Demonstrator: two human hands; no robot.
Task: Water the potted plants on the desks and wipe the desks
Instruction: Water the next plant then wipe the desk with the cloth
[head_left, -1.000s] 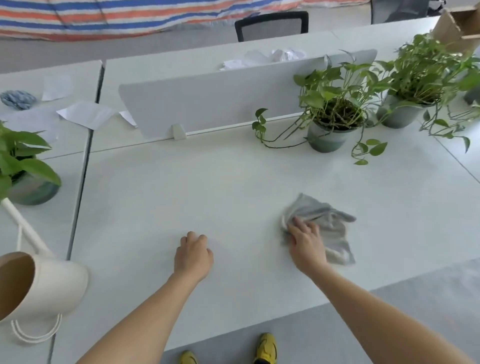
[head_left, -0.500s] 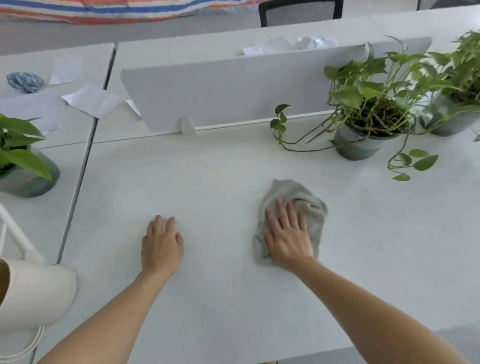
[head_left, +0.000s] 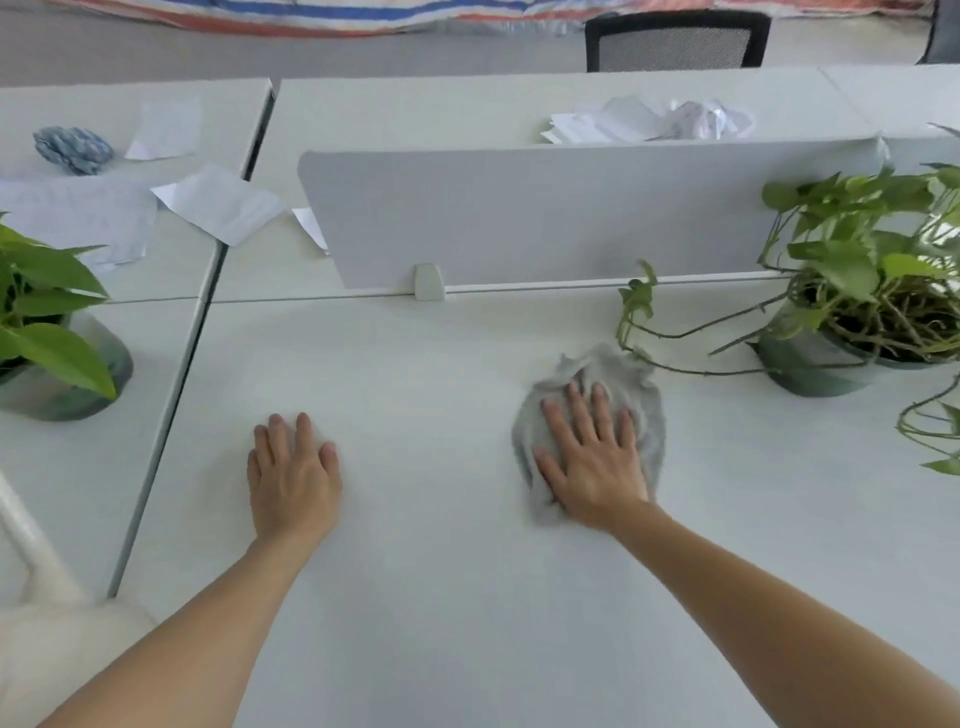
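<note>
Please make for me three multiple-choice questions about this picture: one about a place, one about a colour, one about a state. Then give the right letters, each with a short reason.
1. Where is the cloth?
A) under the right hand
B) on a chair
C) on the floor

2. What colour is the cloth?
A) red
B) grey
C) yellow

3. How is the left hand?
A) gripping a pot
B) flat on the desk, holding nothing
C) pinching a leaf

Answers:
1 A: the straight fingers press on the cloth.
2 B: the cloth showing round the hand is grey.
3 B: the fingers lie straight on the bare desk.
</note>
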